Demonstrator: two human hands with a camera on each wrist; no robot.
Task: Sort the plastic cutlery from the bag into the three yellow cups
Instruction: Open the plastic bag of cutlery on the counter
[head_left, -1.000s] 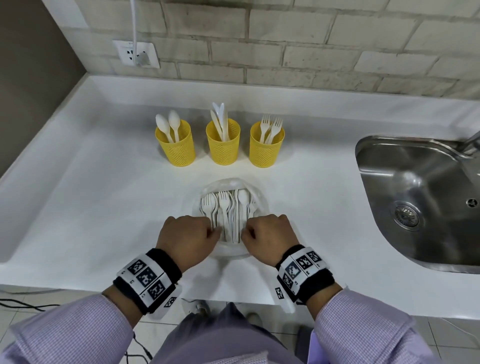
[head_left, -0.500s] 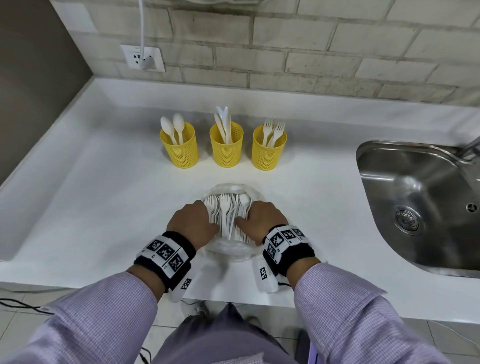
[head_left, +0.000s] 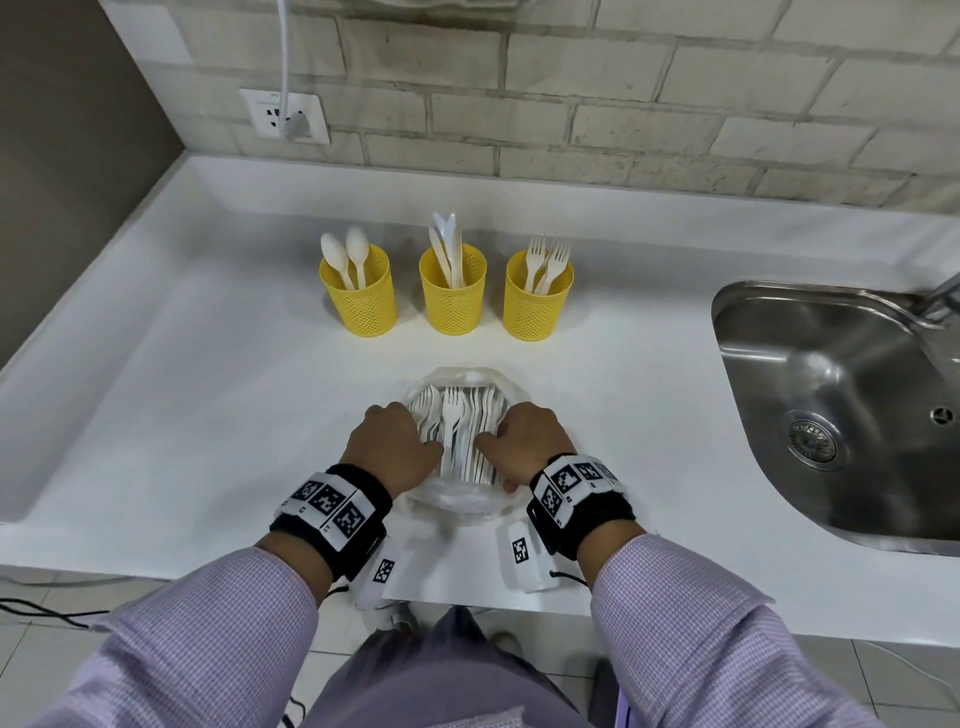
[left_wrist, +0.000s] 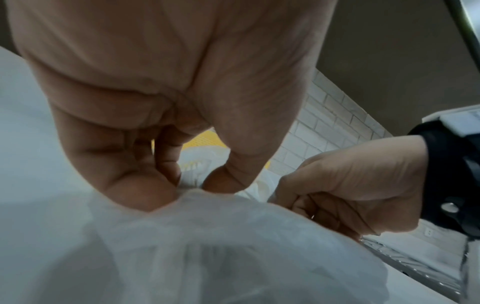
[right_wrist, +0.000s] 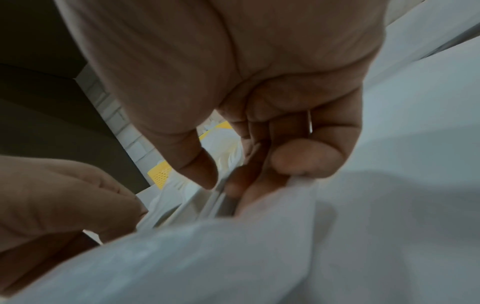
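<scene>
Cutlery (head_left: 457, 431) in white plastic, packed side by side inside a clear bag (head_left: 457, 501) near the front edge of the white counter (head_left: 182, 395), between both hands. Long axes running front to back, fork tines and spoon bowls toward the wall, handles toward the person. Left hand (head_left: 389, 449) curled at the bag's left side, thumb and fingers (left_wrist: 135, 191) pinching the plastic film in the left wrist view. Right hand (head_left: 524, 449) curled at the bag's right side, thumb and fingers (right_wrist: 306, 160) gripping a fold of the film; whether a cutlery handle sits in that grip, cannot tell from the blurred right wrist view. Bag bunched and cloudy close to both wrist cameras. Behind the bag, well apart from it, 3 yellow mesh cups in a row parallel to the wall: left cup (head_left: 361, 299) with 2 spoons upright, bowls up; middle cup (head_left: 453, 293) with knives standing, blades up, slightly fanned; right cup (head_left: 537, 299) with forks standing, tines up. Steel sink (head_left: 831, 395) set into the counter at right. Wall socket (head_left: 283, 115) with a white plug and cable on the brick wall at upper left. Black wristbands with square printed markers on both wrists, lilac sleeves below.
</scene>
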